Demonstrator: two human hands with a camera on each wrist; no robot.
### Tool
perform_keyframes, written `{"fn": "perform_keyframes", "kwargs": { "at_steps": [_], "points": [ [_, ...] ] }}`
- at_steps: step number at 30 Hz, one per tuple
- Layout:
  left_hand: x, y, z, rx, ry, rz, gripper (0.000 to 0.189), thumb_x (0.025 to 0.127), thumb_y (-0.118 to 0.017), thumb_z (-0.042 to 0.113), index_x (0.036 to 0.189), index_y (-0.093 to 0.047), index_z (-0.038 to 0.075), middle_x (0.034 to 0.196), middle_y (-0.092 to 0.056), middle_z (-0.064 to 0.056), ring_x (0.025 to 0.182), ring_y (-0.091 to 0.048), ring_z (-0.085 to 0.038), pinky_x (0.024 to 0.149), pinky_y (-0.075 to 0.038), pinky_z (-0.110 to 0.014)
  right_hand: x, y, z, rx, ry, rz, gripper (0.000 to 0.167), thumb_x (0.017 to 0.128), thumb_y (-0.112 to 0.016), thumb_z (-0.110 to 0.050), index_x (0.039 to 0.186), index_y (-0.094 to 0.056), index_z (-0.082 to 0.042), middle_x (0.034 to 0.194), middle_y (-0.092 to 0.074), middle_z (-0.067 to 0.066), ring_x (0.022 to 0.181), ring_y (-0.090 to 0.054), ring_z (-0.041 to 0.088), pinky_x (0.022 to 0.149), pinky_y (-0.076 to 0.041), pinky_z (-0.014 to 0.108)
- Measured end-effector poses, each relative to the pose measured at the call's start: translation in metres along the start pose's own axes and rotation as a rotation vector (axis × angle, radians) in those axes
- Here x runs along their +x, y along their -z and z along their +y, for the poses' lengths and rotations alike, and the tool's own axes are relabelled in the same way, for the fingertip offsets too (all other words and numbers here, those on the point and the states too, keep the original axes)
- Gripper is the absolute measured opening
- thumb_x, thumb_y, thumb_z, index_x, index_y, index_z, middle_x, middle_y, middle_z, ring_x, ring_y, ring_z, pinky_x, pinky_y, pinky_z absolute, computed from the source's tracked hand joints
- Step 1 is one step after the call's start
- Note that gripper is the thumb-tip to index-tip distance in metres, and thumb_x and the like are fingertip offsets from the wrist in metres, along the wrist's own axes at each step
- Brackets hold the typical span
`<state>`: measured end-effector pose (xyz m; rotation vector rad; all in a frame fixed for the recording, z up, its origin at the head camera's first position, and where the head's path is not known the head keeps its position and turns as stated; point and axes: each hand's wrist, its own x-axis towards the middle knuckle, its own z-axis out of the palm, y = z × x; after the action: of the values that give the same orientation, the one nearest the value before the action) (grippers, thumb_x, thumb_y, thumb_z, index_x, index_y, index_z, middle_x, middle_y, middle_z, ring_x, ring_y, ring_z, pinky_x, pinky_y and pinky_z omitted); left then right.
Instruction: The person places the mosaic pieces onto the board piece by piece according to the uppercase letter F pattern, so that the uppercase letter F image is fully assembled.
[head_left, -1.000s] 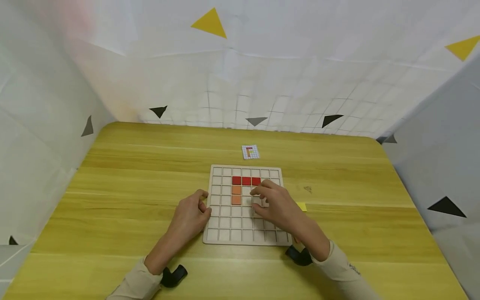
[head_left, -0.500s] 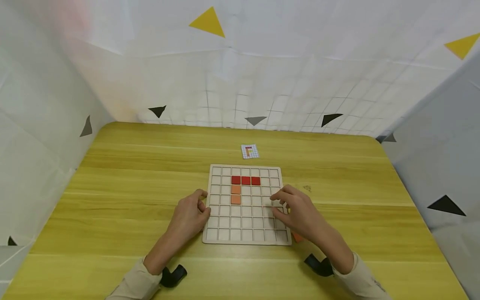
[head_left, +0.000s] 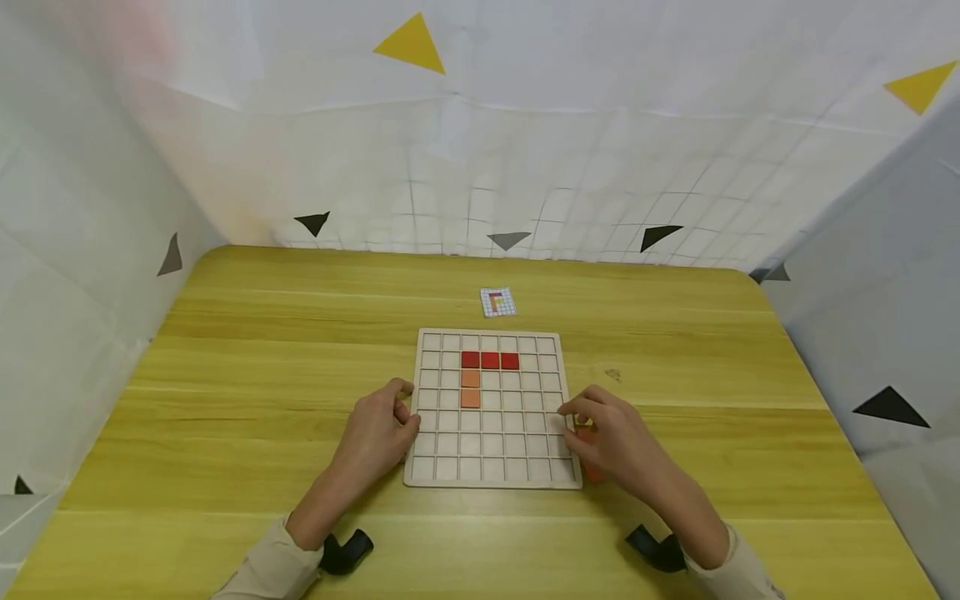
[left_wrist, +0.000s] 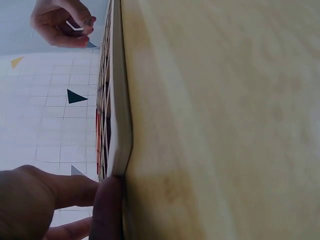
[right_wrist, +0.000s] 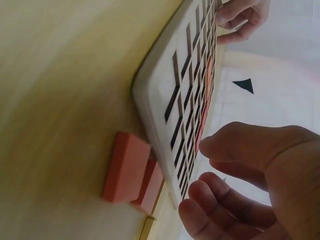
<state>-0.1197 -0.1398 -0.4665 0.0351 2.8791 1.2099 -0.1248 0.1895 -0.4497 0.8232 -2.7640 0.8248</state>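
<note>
A wooden grid board (head_left: 450, 472) lies flat on the table. In it, three red tiles (head_left: 490, 361) form a row, with two orange tiles (head_left: 470, 388) in a column below the leftmost one. My left hand (head_left: 378, 429) touches the board's left edge with thumb and index fingertips; the left wrist view shows the thumb (left_wrist: 107, 207) against its side. Over the right edge hovers my right hand (head_left: 618, 433), fingers loosely bent with nothing between them. Beside that edge lie loose orange tiles (right_wrist: 126, 167), partly behind the hand in the head view, and a yellow tile (head_left: 584, 422).
Behind the board lies a small card (head_left: 498, 302) printed with a coloured grid pattern. White sheets (head_left: 510, 150) with yellow and dark triangles enclose the table (head_left: 247, 350) at the back and both sides. A black curved piece (head_left: 347, 552) sits at the left wrist, another (head_left: 656, 550) at the right.
My right hand has moved right and slightly toward me, from above the board's middle to its right edge by the loose tiles. The left hand has stayed in place.
</note>
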Motion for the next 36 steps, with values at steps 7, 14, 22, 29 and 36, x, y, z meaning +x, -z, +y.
{"fn": "perform_keyframes", "kwargs": {
  "at_steps": [7, 14, 22, 29, 36],
  "points": [
    [0.0, 0.0, 0.0, -0.009, -0.004, 0.005, 0.036, 0.084, -0.071, 0.004, 0.119, -0.064, 0.0, 0.071, -0.058, 0.003, 0.054, -0.049, -0.012, 0.053, -0.042, -0.03, -0.012, 0.005, 0.003, -0.018, -0.052, -0.019, 0.023, 0.074, -0.082, 0.0, 0.095, -0.075, -0.006, 0.093, -0.063, 0.001, 0.075, -0.06, 0.012, 0.062, -0.051, 0.025],
    [-0.001, 0.001, 0.0, -0.008, -0.004, 0.006, 0.036, 0.084, -0.071, 0.004, 0.119, -0.064, -0.001, 0.071, -0.057, 0.002, 0.055, -0.049, -0.012, 0.054, -0.042, -0.03, -0.019, 0.009, 0.006, -0.036, -0.079, -0.067, 0.024, 0.075, -0.082, 0.0, 0.096, -0.076, -0.011, 0.088, -0.06, -0.005, 0.075, -0.056, 0.011, 0.062, -0.047, 0.026],
    [-0.001, 0.0, 0.0, -0.017, -0.002, 0.0, 0.036, 0.085, -0.071, 0.005, 0.119, -0.064, 0.0, 0.071, -0.057, 0.003, 0.053, -0.049, -0.012, 0.051, -0.042, -0.029, -0.021, 0.007, 0.011, -0.052, -0.106, -0.11, 0.024, 0.075, -0.081, -0.001, 0.096, -0.076, -0.011, 0.084, -0.058, -0.007, 0.071, -0.051, 0.011, 0.06, -0.044, 0.025],
    [-0.001, 0.0, 0.0, -0.014, -0.005, 0.007, 0.036, 0.084, -0.071, 0.004, 0.119, -0.064, 0.0, 0.07, -0.057, 0.003, 0.054, -0.049, -0.012, 0.051, -0.042, -0.029, -0.02, 0.006, 0.013, -0.051, -0.123, -0.135, 0.022, 0.076, -0.081, -0.002, 0.096, -0.076, -0.01, 0.085, -0.058, -0.006, 0.07, -0.05, 0.011, 0.06, -0.045, 0.025],
    [-0.001, 0.0, 0.0, -0.01, -0.005, 0.007, 0.036, 0.084, -0.071, 0.004, 0.119, -0.064, 0.0, 0.07, -0.057, 0.002, 0.054, -0.049, -0.012, 0.051, -0.042, -0.029, -0.019, 0.005, 0.014, -0.044, -0.135, -0.138, 0.021, 0.076, -0.08, -0.002, 0.095, -0.075, -0.011, 0.083, -0.056, -0.007, 0.069, -0.048, 0.01, 0.059, -0.043, 0.025]
  ]
}}
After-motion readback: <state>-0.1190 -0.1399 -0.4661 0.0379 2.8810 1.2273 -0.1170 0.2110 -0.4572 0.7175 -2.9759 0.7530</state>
